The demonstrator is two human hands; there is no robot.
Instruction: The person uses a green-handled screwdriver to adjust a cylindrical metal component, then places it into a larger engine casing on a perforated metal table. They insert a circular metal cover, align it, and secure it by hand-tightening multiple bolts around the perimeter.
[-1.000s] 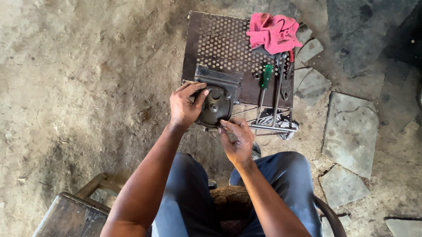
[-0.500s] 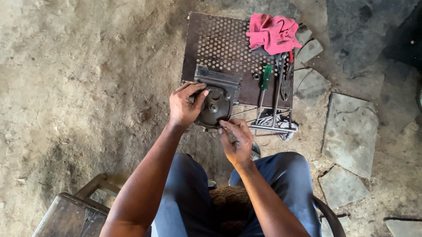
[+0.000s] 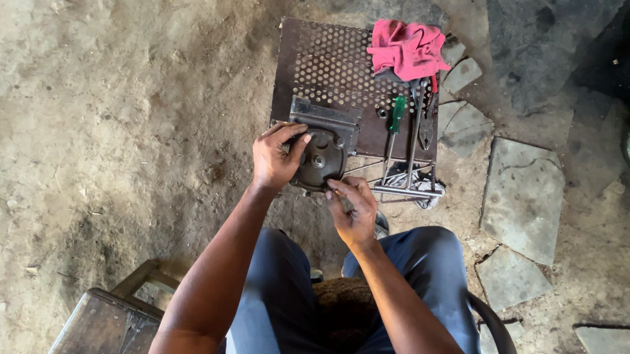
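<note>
Head view, round metal part (image 3: 321,158) gripped by left hand (image 3: 276,156) at 9 o'clock, lower edge pinched by right hand (image 3: 352,208) at 5 o'clock, green screwdriver (image 3: 396,121) at 2 o'clock.

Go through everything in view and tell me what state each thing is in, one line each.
Left hand: grips the round metal part's left edge.
Right hand: fingertips at the part's lower edge.
Pink rag: crumpled on the perforated stand.
Green-handled screwdriver: lying flat, untouched.
Pliers: lying flat.
</note>
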